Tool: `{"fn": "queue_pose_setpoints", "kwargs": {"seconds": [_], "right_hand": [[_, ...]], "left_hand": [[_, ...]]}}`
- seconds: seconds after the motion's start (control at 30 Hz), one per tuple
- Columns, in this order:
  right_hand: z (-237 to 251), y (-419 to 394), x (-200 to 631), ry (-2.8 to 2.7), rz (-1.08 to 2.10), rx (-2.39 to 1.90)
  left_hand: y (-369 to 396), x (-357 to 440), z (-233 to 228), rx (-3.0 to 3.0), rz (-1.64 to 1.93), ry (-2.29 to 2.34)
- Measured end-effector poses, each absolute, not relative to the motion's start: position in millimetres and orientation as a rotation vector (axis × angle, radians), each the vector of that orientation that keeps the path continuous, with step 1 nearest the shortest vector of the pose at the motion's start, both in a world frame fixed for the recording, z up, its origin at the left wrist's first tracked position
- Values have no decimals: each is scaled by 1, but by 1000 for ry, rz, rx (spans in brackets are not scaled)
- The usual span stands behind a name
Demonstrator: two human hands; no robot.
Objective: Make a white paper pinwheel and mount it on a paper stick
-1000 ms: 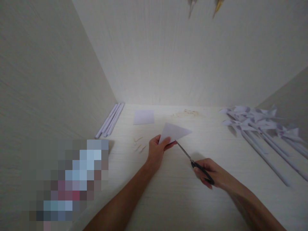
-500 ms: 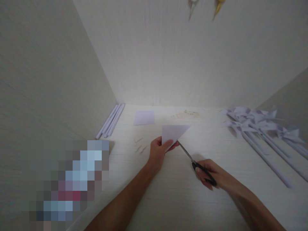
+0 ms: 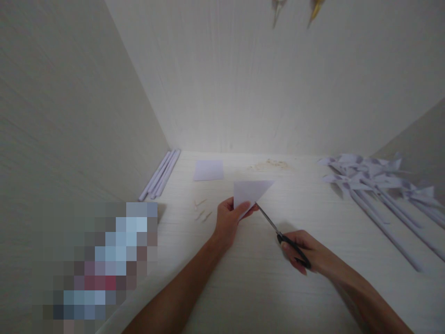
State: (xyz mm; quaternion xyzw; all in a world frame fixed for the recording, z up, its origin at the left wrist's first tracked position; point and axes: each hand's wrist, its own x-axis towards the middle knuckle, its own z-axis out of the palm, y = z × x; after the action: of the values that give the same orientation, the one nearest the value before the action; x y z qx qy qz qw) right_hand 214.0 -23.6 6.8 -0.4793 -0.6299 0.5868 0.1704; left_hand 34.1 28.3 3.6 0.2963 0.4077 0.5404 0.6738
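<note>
My left hand point(image 3: 228, 220) pinches a pale lilac paper folded into a triangle point(image 3: 251, 191) by its lower corner, holding it just above the white table point(image 3: 243, 273). My right hand point(image 3: 306, 254) grips black-handled scissors point(image 3: 278, 232). Their blades point up and left, and the tips touch the triangle's lower edge beside my left thumb.
A lilac paper square point(image 3: 208, 170) lies farther back. Rolled paper sticks point(image 3: 160, 173) rest along the left wall. Three small wooden pegs point(image 3: 202, 210) lie left of my left hand. Several finished paper pinwheels point(image 3: 375, 181) are piled at the right. A pixelated patch covers the lower left.
The paper triangle turned in my left hand, so its top edge now lies level. The scissors stayed at its lower corner, and both hands barely shifted.
</note>
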Motion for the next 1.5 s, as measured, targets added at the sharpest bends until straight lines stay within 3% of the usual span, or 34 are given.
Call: {"fn": "queue_pose_setpoints", "kwargs": {"seconds": [0.93,1.13,1.27,1.5], "right_hand": [[1,-23,226,-1771,1732,-1195],[10,-17,228,-1397,1722,-1315],[28,8,234,-1391,1455,-1499],[36,92,242,-1942,610,-1932]], "left_hand": [[28,32,3,654,1241,868],[30,31,2,587,1253,864],[32,31,1,570,1249,845],[32,32,1,590,1229,836]]}}
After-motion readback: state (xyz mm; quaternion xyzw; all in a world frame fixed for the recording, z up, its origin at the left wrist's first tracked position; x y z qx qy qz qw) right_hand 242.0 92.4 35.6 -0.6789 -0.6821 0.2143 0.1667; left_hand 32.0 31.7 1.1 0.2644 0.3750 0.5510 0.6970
